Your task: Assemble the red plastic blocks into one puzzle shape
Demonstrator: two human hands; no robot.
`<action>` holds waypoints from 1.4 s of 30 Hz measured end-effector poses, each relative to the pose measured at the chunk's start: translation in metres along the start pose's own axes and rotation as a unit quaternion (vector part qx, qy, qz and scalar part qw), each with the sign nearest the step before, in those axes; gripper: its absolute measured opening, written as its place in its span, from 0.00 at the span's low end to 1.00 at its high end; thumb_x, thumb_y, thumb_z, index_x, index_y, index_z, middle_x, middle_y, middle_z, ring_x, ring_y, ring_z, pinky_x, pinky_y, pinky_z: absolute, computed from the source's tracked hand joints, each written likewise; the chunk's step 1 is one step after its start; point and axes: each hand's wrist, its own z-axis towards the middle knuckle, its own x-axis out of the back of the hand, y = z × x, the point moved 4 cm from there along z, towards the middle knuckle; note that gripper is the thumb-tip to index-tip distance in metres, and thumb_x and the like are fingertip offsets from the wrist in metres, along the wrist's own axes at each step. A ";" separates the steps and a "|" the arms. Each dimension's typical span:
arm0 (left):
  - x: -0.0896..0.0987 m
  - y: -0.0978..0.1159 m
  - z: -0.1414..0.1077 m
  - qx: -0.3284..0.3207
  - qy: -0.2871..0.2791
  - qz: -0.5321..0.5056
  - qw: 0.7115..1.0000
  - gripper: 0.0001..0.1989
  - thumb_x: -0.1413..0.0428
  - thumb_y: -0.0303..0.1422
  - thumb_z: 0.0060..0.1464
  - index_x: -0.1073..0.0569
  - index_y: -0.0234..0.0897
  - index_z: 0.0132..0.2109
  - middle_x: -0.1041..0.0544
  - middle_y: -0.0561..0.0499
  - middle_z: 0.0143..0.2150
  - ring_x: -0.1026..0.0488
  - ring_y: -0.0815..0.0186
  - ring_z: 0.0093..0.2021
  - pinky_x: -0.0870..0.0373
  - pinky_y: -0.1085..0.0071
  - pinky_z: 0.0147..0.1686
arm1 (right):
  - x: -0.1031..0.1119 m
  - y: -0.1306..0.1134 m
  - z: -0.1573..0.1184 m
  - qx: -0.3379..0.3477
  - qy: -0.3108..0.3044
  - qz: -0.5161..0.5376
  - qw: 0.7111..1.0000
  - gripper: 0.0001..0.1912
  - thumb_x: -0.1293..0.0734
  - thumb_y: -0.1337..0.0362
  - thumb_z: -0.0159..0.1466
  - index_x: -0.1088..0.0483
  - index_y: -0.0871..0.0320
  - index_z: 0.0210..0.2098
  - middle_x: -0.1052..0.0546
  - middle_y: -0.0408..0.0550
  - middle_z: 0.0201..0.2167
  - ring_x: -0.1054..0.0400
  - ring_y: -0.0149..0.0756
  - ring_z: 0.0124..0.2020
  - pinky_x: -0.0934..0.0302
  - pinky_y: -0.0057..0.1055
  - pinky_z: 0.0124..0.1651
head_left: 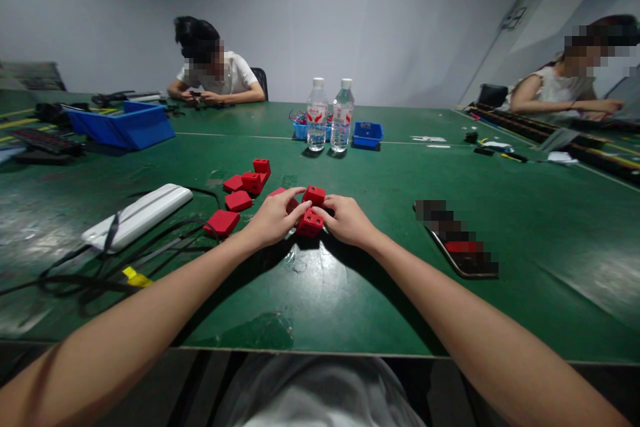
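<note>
My left hand (273,219) and my right hand (349,219) meet over the middle of the table, fingers closed on a small stack of red blocks. The lower red block (311,223) shows round holes in its front. Above it sits another red block (315,195), between the fingertips of both hands. A further red piece (278,193) is partly hidden behind my left hand. To the left lie several loose red pieces, among them a flat red block (223,222) and an upright one (261,165).
A white power bank (143,213) with black cables lies left, a phone (457,243) right. Two water bottles (317,117) stand ahead beside a small blue tray (367,135). A larger blue bin (125,128) is far left. Two people sit across and to the right.
</note>
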 end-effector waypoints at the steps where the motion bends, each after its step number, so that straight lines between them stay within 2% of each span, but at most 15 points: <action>1: -0.002 -0.004 0.001 0.013 0.003 -0.029 0.999 0.25 0.47 0.43 0.56 0.30 0.31 0.55 0.24 0.47 0.33 0.27 0.63 0.32 0.33 0.69 0.33 | 0.000 0.000 0.000 -0.002 0.004 0.006 1.000 0.13 0.38 0.66 0.66 0.22 0.63 0.35 0.20 0.55 0.38 0.27 0.36 0.37 0.38 0.29 0.42; 3: -0.007 -0.011 0.003 0.049 -0.002 -0.123 0.991 0.28 0.43 0.41 0.52 0.33 0.29 0.56 0.24 0.48 0.31 0.27 0.64 0.31 0.32 0.69 0.32 | 0.000 0.000 0.000 0.001 0.017 0.024 1.000 0.12 0.38 0.66 0.66 0.22 0.62 0.36 0.20 0.55 0.40 0.27 0.37 0.40 0.38 0.30 0.45; 6: -0.010 -0.019 0.004 0.094 0.015 -0.254 0.963 0.32 0.38 0.40 0.45 0.35 0.29 0.56 0.24 0.50 0.31 0.26 0.65 0.30 0.30 0.69 0.33 | 0.001 0.000 0.001 0.004 0.049 0.061 0.997 0.12 0.38 0.66 0.65 0.23 0.59 0.41 0.21 0.53 0.45 0.27 0.38 0.45 0.38 0.32 0.50; 9: -0.008 -0.018 0.005 0.095 0.048 -0.337 0.936 0.35 0.36 0.40 0.42 0.35 0.30 0.55 0.22 0.47 0.36 0.24 0.64 0.35 0.29 0.67 0.39 | 0.003 0.002 0.002 -0.026 0.065 0.125 0.990 0.13 0.38 0.65 0.65 0.25 0.57 0.46 0.21 0.51 0.44 0.27 0.38 0.44 0.37 0.33 0.49; 11: -0.007 -0.014 0.005 0.080 0.051 -0.358 0.929 0.35 0.35 0.40 0.42 0.35 0.30 0.55 0.21 0.44 0.40 0.23 0.61 0.40 0.29 0.65 0.43 | 0.002 0.003 0.003 -0.044 0.055 0.169 0.983 0.13 0.38 0.64 0.64 0.24 0.57 0.44 0.19 0.49 0.40 0.26 0.37 0.40 0.36 0.32 0.45; 14: -0.005 -0.006 0.005 0.040 0.036 -0.343 0.938 0.31 0.35 0.40 0.42 0.31 0.30 0.52 0.21 0.41 0.44 0.24 0.58 0.46 0.30 0.62 0.48 | 0.000 0.003 0.004 -0.051 0.039 0.194 0.979 0.13 0.38 0.61 0.64 0.22 0.60 0.39 0.19 0.48 0.33 0.27 0.36 0.34 0.37 0.29 0.37; 18: -0.005 -0.002 0.006 0.014 -0.012 -0.277 0.961 0.23 0.40 0.42 0.48 0.27 0.30 0.47 0.21 0.42 0.44 0.24 0.58 0.45 0.30 0.64 0.47 | 0.000 0.004 0.003 -0.046 0.052 0.174 0.982 0.16 0.39 0.60 0.64 0.23 0.62 0.34 0.21 0.46 0.29 0.30 0.33 0.30 0.40 0.26 0.33; 23: -0.005 -0.002 0.004 -0.016 -0.021 -0.135 0.990 0.20 0.50 0.44 0.57 0.25 0.30 0.44 0.21 0.45 0.39 0.25 0.59 0.41 0.31 0.68 0.41 | 0.000 0.004 0.003 -0.047 0.069 0.176 0.981 0.15 0.39 0.61 0.64 0.23 0.63 0.34 0.21 0.48 0.29 0.29 0.34 0.30 0.39 0.28 0.35; 28: -0.004 0.000 0.003 -0.025 -0.019 -0.090 0.995 0.19 0.53 0.42 0.59 0.25 0.31 0.44 0.21 0.46 0.38 0.26 0.60 0.40 0.32 0.69 0.39 | 0.001 0.005 0.004 -0.050 0.056 0.188 0.979 0.12 0.37 0.62 0.63 0.23 0.60 0.36 0.20 0.48 0.30 0.27 0.35 0.32 0.36 0.29 0.38; 33: -0.004 0.003 0.002 -0.027 -0.032 -0.113 0.993 0.17 0.50 0.40 0.57 0.26 0.32 0.45 0.22 0.45 0.42 0.26 0.60 0.41 0.31 0.68 0.42 | -0.001 0.010 0.005 -0.037 0.024 0.195 0.980 0.12 0.37 0.64 0.62 0.23 0.61 0.39 0.20 0.49 0.32 0.27 0.36 0.35 0.36 0.30 0.40; 38: -0.008 -0.005 0.002 0.023 0.029 -0.177 0.983 0.17 0.46 0.42 0.55 0.28 0.31 0.43 0.22 0.45 0.39 0.26 0.63 0.36 0.30 0.68 0.38 | -0.004 0.014 0.008 -0.042 -0.020 0.267 0.963 0.11 0.35 0.64 0.61 0.24 0.62 0.40 0.20 0.48 0.34 0.27 0.34 0.36 0.37 0.29 0.40; 42: -0.010 -0.004 0.002 0.024 0.046 -0.236 0.970 0.19 0.45 0.44 0.53 0.29 0.30 0.43 0.22 0.43 0.41 0.26 0.61 0.41 0.30 0.66 0.43 | -0.003 0.015 0.009 -0.083 -0.016 0.330 0.940 0.11 0.34 0.62 0.60 0.24 0.63 0.35 0.21 0.47 0.31 0.29 0.30 0.30 0.38 0.27 0.37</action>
